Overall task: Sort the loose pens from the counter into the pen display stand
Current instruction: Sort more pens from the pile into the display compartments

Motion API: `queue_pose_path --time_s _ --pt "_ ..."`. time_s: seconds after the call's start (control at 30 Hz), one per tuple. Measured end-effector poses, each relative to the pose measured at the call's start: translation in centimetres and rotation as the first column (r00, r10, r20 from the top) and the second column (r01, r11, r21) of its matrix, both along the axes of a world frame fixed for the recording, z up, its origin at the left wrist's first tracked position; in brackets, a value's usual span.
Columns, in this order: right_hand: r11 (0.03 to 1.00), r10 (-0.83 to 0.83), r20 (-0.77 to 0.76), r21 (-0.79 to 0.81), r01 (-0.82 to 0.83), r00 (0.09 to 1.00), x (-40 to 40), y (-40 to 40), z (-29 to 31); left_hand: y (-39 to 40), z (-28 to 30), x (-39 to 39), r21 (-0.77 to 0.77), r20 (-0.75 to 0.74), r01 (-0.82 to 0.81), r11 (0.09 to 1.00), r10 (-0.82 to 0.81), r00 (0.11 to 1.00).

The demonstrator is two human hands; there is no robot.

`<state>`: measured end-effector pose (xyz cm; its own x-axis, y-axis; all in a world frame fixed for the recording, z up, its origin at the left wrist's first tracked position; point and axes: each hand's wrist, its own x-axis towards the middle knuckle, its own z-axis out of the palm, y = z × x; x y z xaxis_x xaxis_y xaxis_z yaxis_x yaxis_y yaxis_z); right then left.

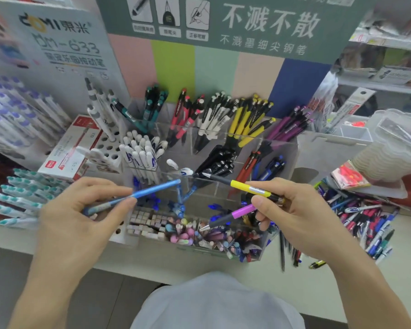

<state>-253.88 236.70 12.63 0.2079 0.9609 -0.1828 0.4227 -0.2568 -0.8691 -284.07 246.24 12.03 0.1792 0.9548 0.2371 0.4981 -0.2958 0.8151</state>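
My left hand (81, 214) pinches a light blue pen (147, 192) that points up and right over the clear acrylic pen display stand (278, 148). My right hand (292, 217) grips two pens at once: a yellow-and-black pen (244, 187) on top and a purple-and-grey pen (233, 216) below, both with tips pointing left over the stand's front compartments. The stand's back row holds teal, red, white, yellow and purple pens. A pile of loose pens (365, 222) lies on the counter to the right.
A white rack with round holes (105, 148) and a red-and-white pen box (71, 148) stand at the left, with teal-capped pens (22, 198) beside them. Stacked clear plastic containers (394, 143) sit at the right. A few pens (292, 255) lie near the counter's front edge.
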Motion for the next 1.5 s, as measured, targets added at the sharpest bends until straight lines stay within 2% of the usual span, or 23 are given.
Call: queue_pose_path --time_s 0.07,0.13,0.2,0.27,0.37,0.43,0.5,0.53,0.6,0.67,0.73,0.8,0.9,1.03,1.2,1.27,1.3,1.4,1.5 --pt "1.0 0.0 -0.012 -0.013 -0.001 1.0 -0.2 -0.1 -0.3 0.2 -0.3 -0.3 0.09 -0.198 0.042 0.995 -0.024 0.98" --pt "1.0 0.004 -0.017 -0.026 -0.004 1.0 -0.4 -0.2 -0.5 0.7 -1.5 0.4 0.136 -0.382 0.163 0.977 -0.101 0.919" --pt "0.999 0.013 -0.005 -0.031 -0.013 1.0 -0.7 -0.1 -0.8 1.4 -3.4 1.9 0.115 -0.45 0.263 0.958 -0.186 0.873" --pt "0.999 0.023 0.01 -0.039 -0.023 1.0 -0.9 -0.1 -1.2 1.9 -5.0 3.6 0.053 -0.445 0.301 0.952 -0.248 0.861" --pt "0.998 0.034 0.039 -0.055 -0.032 0.999 -1.1 -0.2 -1.5 2.1 -6.5 5.2 -0.076 -0.315 0.315 0.946 -0.322 0.893" --pt "0.998 0.023 0.061 -0.059 -0.02 0.998 -1.0 -0.3 -1.6 2.1 -7.1 5.6 -0.092 -0.273 0.3 0.949 -0.314 0.909" --pt "0.999 0.004 0.095 -0.049 0.0 0.995 -0.9 -0.4 -1.8 2.0 -7.4 5.7 -0.093 -0.303 0.263 0.96 -0.279 0.911" --pt "0.999 -0.004 0.111 -0.042 0.009 0.994 -0.9 -0.4 -1.7 1.8 -7.1 5.6 -0.07 -0.337 0.241 0.968 -0.251 0.908" --pt "0.999 -0.02 0.125 -0.023 0.023 0.992 -0.9 -0.4 -1.5 1.2 -5.9 5.6 0.08 -0.359 0.204 0.976 -0.162 0.919" --pt "1.0 -0.012 0.15 -0.014 0.014 0.989 -0.9 -0.2 -1.1 0.3 -3.8 6.0 0.216 -0.264 0.243 0.946 -0.183 0.947" --pt "0.999 0.031 0.184 -0.027 -0.026 0.982 -0.8 0.2 -0.6 -0.5 -1.8 7.3 0.239 -0.27 0.414 0.878 -0.349 0.897" --pt "0.997 0.081 0.186 -0.034 -0.076 0.979 -0.7 0.8 0.2 -0.6 -0.9 9.0 0.221 -0.388 0.569 0.792 -0.464 0.797" --pt "0.995 0.097 0.145 0.009 -0.1 0.985 -0.2 1.3 1.7 0.1 -0.4 11.3 0.242 -0.48 0.612 0.753 -0.455 0.75" --pt "0.996 0.002 0.072 0.092 -0.008 0.997 1.1 1.7 3.3 1.1 0.5 13.6 0.31 -0.412 0.592 0.744 -0.456 0.789" --pt "0.981 -0.079 -0.233 0.156 0.117 0.969 2.4 1.9 4.8 1.2 1.0 16.3 0.517 -0.409 0.552 0.654 -0.378 0.831" --pt "0.967 -0.116 -0.304 0.184 0.178 0.946 3.1 1.9 5.2 2.0 1.1 17.0 0.563 -0.401 0.555 0.612 -0.385 0.831" --pt "0.95 -0.155 -0.327 0.208 0.231 0.932 3.5 2.0 5.2 2.4 1.1 17.3 0.568 -0.369 0.542 0.62 -0.397 0.84" --pt "0.827 -0.353 -0.323 0.33 0.454 0.878 5.4 2.2 5.2 3.8 1.8 18.1 0.45 -0.125 0.43 0.783 -0.421 0.898" --pt "0.762 -0.479 -0.169 0.407 0.503 0.862 6.9 2.9 4.3 5.1 2.6 18.9 0.264 0.056 0.345 0.901 -0.372 0.927"
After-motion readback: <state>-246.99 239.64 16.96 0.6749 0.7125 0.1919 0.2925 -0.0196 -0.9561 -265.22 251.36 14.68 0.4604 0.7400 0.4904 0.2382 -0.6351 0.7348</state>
